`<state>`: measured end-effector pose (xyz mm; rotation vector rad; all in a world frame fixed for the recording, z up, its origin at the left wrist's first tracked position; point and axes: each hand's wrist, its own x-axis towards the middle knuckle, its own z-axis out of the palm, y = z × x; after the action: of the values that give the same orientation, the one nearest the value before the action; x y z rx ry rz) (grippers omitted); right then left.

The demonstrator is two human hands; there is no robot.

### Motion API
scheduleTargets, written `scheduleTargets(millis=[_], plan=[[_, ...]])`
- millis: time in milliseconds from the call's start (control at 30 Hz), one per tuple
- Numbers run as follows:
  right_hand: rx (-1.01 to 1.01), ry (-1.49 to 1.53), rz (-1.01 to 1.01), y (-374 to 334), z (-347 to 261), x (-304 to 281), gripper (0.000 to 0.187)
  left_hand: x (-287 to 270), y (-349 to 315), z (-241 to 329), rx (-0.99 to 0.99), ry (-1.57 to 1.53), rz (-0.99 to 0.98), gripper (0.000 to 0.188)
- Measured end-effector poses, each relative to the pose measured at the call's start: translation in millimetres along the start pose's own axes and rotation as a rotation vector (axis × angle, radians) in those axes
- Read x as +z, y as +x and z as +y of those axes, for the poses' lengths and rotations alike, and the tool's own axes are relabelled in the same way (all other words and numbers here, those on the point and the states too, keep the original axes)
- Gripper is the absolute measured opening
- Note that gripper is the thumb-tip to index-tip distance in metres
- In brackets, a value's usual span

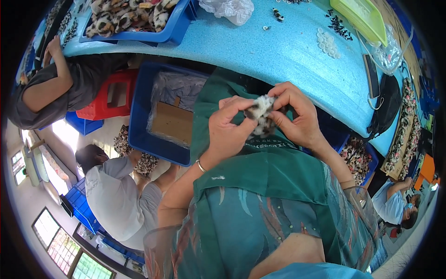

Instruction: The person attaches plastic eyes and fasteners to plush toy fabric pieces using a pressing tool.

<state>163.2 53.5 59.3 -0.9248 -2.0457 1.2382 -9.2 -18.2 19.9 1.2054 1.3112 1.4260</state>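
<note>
Between my two hands, over the green apron (274, 179), is a small furry plush piece (264, 106) in white, brown and black. My left hand (230, 125) pinches its left side between thumb and fingers. On the other side, my right hand (299, 114) has thumb and fingertips closed on its upper right edge. Parts of the piece are hidden behind my fingers. Just beyond my hands runs the edge of the blue-topped table (260, 51).
A blue tray (183, 21) heaped with furry pieces stands far left. Small black parts (339, 28), clear discs (328, 43), a green basket (362, 16), a phone (371, 76) and a black mask (388, 102) lie right. A blue bin (139, 121) sits below left; co-workers sit nearby.
</note>
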Motion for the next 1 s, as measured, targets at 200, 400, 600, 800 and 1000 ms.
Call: scheduleTargets(millis=[200, 400, 600, 800, 1000], plan=[[-0.115, -0.082, 0.003, 3.8, 3.5, 4.6, 0.031, 4.0, 4.5, 8.7, 0.246, 0.27, 0.044, 0.03], [-0.192, 0.054, 0.114, -10.5, 17.2, 9.6, 0.022, 7.1, 5.2, 8.1, 0.33, 0.174, -0.036, 0.036], [-0.101, 0.287, 0.063, -11.1, 21.3, 2.6, 0.016, 5.7, 13.7, -1.3, 0.429, 0.212, -0.11, 0.038], [-0.096, 0.339, -0.17, -15.3, 17.3, -14.4, 0.016, 5.0, 18.2, -2.4, 0.389, 0.176, -0.079, 0.029], [0.005, -0.37, 0.381, 2.9, 59.2, -58.9, 0.011, 2.3, 18.1, -2.6, 0.363, 0.265, -0.136, 0.034]])
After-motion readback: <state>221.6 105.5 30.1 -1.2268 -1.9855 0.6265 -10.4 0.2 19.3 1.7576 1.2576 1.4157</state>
